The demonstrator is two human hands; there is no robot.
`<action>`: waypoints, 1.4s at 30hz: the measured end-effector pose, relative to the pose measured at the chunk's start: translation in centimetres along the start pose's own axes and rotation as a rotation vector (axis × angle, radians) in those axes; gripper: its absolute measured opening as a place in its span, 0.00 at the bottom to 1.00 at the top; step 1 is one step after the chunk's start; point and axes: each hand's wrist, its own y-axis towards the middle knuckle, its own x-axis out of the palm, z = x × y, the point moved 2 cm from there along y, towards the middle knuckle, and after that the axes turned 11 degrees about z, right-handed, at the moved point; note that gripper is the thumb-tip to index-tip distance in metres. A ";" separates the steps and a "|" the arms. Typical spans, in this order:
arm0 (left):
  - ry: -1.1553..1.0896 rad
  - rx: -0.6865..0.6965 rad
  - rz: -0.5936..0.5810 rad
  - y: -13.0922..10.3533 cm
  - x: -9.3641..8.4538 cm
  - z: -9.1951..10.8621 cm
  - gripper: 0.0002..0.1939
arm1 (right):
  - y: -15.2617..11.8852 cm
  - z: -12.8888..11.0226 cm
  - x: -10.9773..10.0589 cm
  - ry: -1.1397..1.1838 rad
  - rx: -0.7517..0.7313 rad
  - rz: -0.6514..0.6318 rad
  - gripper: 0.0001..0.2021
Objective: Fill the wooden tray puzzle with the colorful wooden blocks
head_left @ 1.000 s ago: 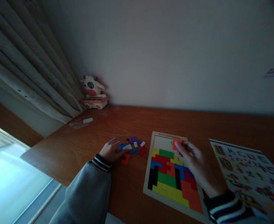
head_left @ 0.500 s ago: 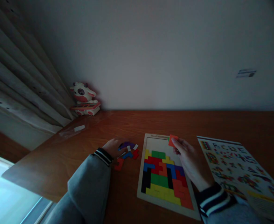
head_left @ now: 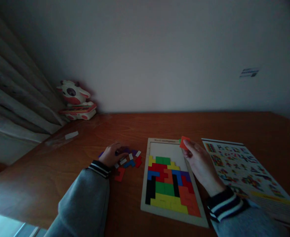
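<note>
My right hand (head_left: 200,161) pinches an orange puzzle piece (head_left: 185,143) above the top right corner of the wooden puzzle board (head_left: 145,197). A bit of green shows behind that piece. Red, green, yellow, blue, black, purple and orange blocks fill the lower part of the board; its upper part shows a bare white base. To the left, my left hand (head_left: 114,154) rests over a loose pile, thumb and fingers apart, fingertips partly hidden. Around it lie purple pieces, a blue piece (head_left: 129,163), a red piece (head_left: 138,161), an orange piece (head_left: 119,174) and several small white pieces (head_left: 131,156).
A printed picture sheet (head_left: 246,174) lies right of the board, partly behind my right sleeve. A cow-shaped toy keyboard (head_left: 78,105) stands at the back left by the curtain (head_left: 16,89). Clear plastic with a white strip (head_left: 71,135) lies on the wooden table (head_left: 125,128).
The whole view has shifted slightly, so things appear further left. My left hand still hovers at the loose pieces, its fingers shifted a little. The right hand keeps the orange piece.
</note>
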 end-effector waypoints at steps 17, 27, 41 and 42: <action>-0.933 -0.113 0.069 1.3 5.6 12.8 0.08 | -1.5 -0.4 1.1 -0.214 -0.051 -0.306 0.15; -0.862 -0.266 -0.070 -0.3 8.3 13.1 0.13 | -3.5 -0.5 2.1 -0.510 -0.402 -0.499 0.10; -0.942 -0.169 -0.031 -0.3 7.9 13.9 0.12 | -2.4 -1.0 1.5 -0.421 -0.298 -0.522 0.09; -0.934 -0.185 -0.008 -0.2 8.0 13.8 0.11 | -2.3 -1.1 1.5 -0.406 -0.303 -0.499 0.09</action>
